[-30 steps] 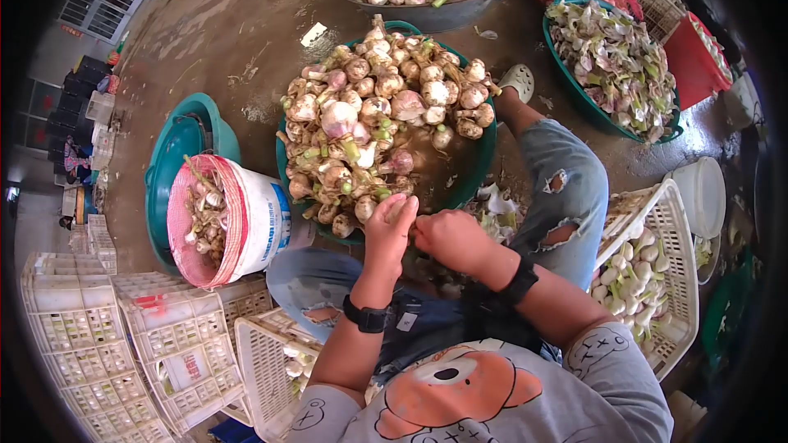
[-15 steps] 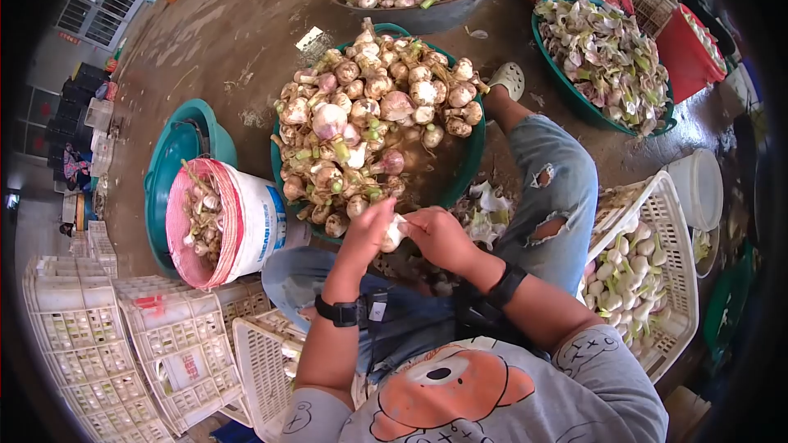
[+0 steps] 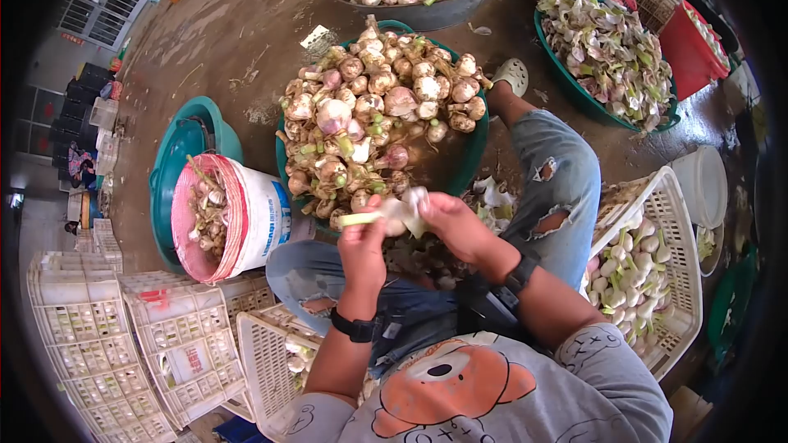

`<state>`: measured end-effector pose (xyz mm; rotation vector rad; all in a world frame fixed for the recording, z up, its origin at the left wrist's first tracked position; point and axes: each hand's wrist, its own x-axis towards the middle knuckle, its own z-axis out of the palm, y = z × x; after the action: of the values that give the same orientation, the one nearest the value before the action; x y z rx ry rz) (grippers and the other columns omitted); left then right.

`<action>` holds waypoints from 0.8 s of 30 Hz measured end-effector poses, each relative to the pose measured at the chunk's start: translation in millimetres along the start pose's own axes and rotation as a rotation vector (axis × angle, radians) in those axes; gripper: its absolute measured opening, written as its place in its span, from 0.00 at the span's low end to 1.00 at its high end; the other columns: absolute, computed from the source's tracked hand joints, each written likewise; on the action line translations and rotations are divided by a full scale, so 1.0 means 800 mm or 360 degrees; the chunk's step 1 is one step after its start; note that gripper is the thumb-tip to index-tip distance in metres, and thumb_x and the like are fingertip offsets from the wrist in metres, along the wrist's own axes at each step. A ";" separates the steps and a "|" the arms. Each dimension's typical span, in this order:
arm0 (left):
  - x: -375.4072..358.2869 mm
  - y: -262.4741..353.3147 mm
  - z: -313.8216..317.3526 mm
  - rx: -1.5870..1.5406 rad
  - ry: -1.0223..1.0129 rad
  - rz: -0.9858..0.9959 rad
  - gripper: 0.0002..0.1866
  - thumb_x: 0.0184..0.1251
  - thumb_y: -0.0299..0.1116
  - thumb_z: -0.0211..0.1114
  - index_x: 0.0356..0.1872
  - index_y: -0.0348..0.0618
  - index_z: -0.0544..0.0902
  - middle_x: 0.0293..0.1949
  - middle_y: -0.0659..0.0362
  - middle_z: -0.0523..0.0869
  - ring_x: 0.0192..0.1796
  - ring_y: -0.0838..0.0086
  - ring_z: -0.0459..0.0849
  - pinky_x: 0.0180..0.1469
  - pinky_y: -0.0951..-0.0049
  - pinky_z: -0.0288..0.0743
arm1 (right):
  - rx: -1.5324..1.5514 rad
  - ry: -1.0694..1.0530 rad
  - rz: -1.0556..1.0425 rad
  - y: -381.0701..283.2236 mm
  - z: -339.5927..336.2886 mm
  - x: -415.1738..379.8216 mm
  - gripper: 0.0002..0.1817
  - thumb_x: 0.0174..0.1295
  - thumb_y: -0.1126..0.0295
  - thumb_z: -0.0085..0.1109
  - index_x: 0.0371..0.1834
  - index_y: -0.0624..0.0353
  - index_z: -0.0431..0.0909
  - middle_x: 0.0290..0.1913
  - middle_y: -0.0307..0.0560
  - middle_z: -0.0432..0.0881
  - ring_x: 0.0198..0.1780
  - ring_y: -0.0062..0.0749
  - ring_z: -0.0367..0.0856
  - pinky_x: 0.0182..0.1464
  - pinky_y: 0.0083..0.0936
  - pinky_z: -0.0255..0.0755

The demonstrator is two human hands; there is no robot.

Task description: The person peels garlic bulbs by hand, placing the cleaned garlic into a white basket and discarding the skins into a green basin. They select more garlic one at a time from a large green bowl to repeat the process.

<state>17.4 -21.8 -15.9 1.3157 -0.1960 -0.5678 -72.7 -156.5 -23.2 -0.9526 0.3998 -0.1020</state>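
Observation:
My left hand [image 3: 364, 248] is closed on a garlic bulb [image 3: 396, 226], and its pale green stem [image 3: 359, 219] sticks out to the left. In my right hand [image 3: 456, 228], the fingers pinch a whitish, purple-tinged outer skin [image 3: 415, 201] that hangs off the bulb's right side. Both hands are over my lap, at the near rim of a green tub [image 3: 474, 160]. Unpeeled garlic [image 3: 349, 111], brown and dirty, is heaped in that tub. Loose skins [image 3: 492, 201] lie on the floor between the tub and my leg.
To my right stands a white crate [image 3: 677, 258] of clean garlic. A red-and-white bucket [image 3: 254, 213] sits at left in front of a green basin [image 3: 164, 180]. Beyond are a metal basin [image 3: 460, 12] of garlic and a tub of skins [image 3: 611, 57]. White crates [image 3: 82, 320] stand at lower left.
My right hand has shifted right, away from my left, drawing a piece of skin off the bulb. The bulb now lies more sideways, with its stem showing to the left.

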 end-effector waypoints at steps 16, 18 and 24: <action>-0.162 0.210 -0.215 0.1751 0.0759 -0.0153 0.14 0.51 0.27 0.64 0.39 0.38 0.73 0.33 0.59 0.76 0.33 0.79 0.72 0.36 0.80 0.67 | -0.2819 -0.0065 -0.1889 0.015 0.029 0.088 0.13 0.47 0.64 0.55 0.36 0.53 0.78 0.30 0.35 0.79 0.41 0.32 0.76 0.34 0.31 0.70; -0.158 0.209 -0.184 0.1740 0.0815 -0.0105 0.16 0.51 0.27 0.64 0.42 0.38 0.72 0.37 0.59 0.76 0.35 0.79 0.72 0.38 0.80 0.67 | -0.3654 -0.0600 -0.1099 0.064 0.035 0.127 0.15 0.50 0.62 0.55 0.41 0.54 0.76 0.42 0.41 0.79 0.45 0.32 0.77 0.41 0.36 0.72; -0.071 0.101 -0.093 0.1105 0.0226 -0.0172 0.22 0.61 0.36 0.59 0.55 0.42 0.68 0.47 0.54 0.73 0.44 0.73 0.75 0.43 0.77 0.70 | -0.2565 -0.0580 0.0124 0.045 -0.019 0.103 0.14 0.60 0.60 0.50 0.31 0.61 0.76 0.27 0.50 0.81 0.31 0.43 0.80 0.37 0.36 0.71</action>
<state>25.0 81.5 52.0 2.0437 -0.2145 -0.5115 -5.5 -168.3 -83.8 -2.4815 0.1047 0.5534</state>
